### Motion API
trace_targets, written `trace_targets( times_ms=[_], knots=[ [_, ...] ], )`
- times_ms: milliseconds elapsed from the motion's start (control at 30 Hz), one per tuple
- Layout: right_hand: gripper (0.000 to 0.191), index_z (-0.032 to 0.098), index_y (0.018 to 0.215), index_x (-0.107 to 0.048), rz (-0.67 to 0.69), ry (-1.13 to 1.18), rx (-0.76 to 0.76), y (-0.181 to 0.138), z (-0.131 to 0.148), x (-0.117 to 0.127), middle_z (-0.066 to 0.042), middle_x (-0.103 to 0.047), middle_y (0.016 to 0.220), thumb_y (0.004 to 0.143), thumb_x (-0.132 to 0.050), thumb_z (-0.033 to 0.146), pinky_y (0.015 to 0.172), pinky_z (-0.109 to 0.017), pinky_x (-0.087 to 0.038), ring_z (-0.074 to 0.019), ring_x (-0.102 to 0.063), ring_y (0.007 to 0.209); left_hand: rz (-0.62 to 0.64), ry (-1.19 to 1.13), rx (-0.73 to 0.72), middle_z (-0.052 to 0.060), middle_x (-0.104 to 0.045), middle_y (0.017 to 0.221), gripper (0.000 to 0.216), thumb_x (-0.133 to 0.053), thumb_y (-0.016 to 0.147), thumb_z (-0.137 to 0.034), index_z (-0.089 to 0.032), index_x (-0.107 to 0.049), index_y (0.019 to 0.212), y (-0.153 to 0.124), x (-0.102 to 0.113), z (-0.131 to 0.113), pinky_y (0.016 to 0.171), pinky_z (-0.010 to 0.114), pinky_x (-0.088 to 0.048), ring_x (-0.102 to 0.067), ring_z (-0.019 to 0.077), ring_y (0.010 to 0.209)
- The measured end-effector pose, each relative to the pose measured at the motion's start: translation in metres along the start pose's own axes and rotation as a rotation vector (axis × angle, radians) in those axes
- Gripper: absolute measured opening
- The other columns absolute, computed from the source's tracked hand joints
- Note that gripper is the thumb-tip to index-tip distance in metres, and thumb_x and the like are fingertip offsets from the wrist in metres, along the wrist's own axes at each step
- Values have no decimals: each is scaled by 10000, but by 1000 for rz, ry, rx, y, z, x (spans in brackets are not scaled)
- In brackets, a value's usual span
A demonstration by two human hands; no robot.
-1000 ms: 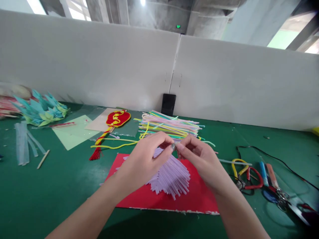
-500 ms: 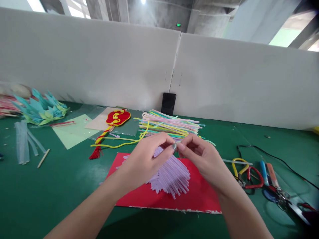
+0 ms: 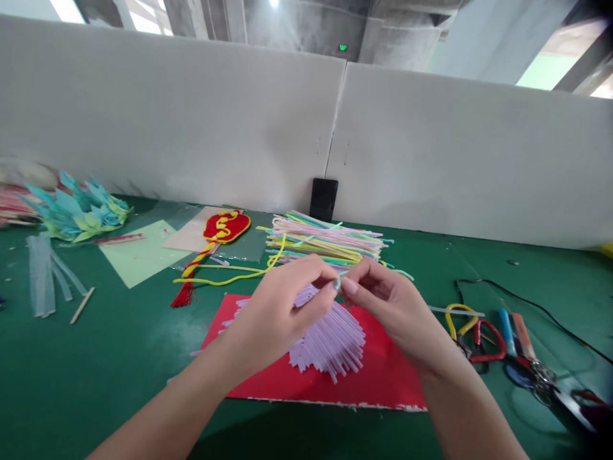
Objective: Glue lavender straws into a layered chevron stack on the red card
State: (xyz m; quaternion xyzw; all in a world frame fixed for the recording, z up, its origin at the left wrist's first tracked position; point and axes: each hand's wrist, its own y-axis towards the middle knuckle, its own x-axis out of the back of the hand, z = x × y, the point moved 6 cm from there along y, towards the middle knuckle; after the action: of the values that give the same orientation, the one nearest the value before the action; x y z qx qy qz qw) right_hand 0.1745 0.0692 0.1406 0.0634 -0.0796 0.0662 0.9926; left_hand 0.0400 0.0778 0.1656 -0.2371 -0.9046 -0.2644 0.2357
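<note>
My left hand (image 3: 292, 299) and my right hand (image 3: 385, 305) meet at the fingertips, each closed in a pinch. Whatever lies between them is too small to make out. Below the fingers, short purple straw-like sticks (image 3: 330, 342) fan out on a red board (image 3: 383, 377) with a ragged white front edge. My left wrist and forearm cover the board's left part and some of the purple sticks. Just behind my hands lies a bundle of long, thin sticks (image 3: 325, 241) in pink, yellow, green and purple.
Pliers with red handles (image 3: 498, 348), yellow-handled pliers (image 3: 453, 322) and scissors (image 3: 572, 406) lie at right by a black cable (image 3: 536, 303). A phone (image 3: 324, 199) leans on the white partition (image 3: 191, 121). Left are a red tasselled ornament (image 3: 227, 227), green paper (image 3: 138, 255) and a blue paper piece (image 3: 81, 207).
My hands stay pinched together in nearly the same place. The left fingertips have shifted very slightly, and the view has moved a little.
</note>
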Motion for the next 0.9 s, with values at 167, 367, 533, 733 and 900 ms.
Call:
trace_targets(
  times_ms=[167, 367, 533, 733, 900],
  knots=[
    [273, 194, 696, -532, 9, 24, -10, 0, 1, -1, 21, -549, 650, 815, -621, 422, 596, -226, -427, -98, -515, 621, -26, -9, -35, -27, -576, 781, 153, -439, 911, -169, -178, -572, 836, 0, 2, -4, 661, 212, -387, -511, 108, 718],
    [256, 192, 705, -538, 21, 49, -13, -1, 0, -2, 26, -547, 654, 823, -622, 404, 601, -221, -412, -92, -508, 623, -43, -17, -29, -43, -555, 768, 133, -459, 900, -144, -179, -561, 824, -2, 2, -1, 640, 201, -375, -492, 90, 699],
    [259, 193, 708, -541, 51, 102, -34, 0, -5, -5, 24, -551, 658, 832, -616, 407, 624, -228, -410, -95, -511, 639, -60, -65, -25, -56, -555, 737, 138, -479, 877, -126, -183, -573, 795, -1, 2, 0, 623, 189, -379, -490, 79, 677],
    [262, 198, 720, -538, 99, 306, -44, 2, -15, -14, 32, -542, 657, 833, -621, 420, 633, -241, -393, -92, -489, 631, -70, -209, 4, -50, -606, 740, 179, -461, 871, -123, -186, -604, 784, -1, -1, 2, 666, 199, -415, -552, 86, 704],
    [245, 197, 713, -539, 143, 480, -51, 3, -22, -18, 45, -514, 649, 839, -630, 386, 613, -223, -364, -75, -455, 605, -62, -330, 53, -30, -610, 720, 173, -457, 851, -139, -180, -597, 758, 2, -4, 5, 682, 235, -447, -586, 115, 713]
  ],
)
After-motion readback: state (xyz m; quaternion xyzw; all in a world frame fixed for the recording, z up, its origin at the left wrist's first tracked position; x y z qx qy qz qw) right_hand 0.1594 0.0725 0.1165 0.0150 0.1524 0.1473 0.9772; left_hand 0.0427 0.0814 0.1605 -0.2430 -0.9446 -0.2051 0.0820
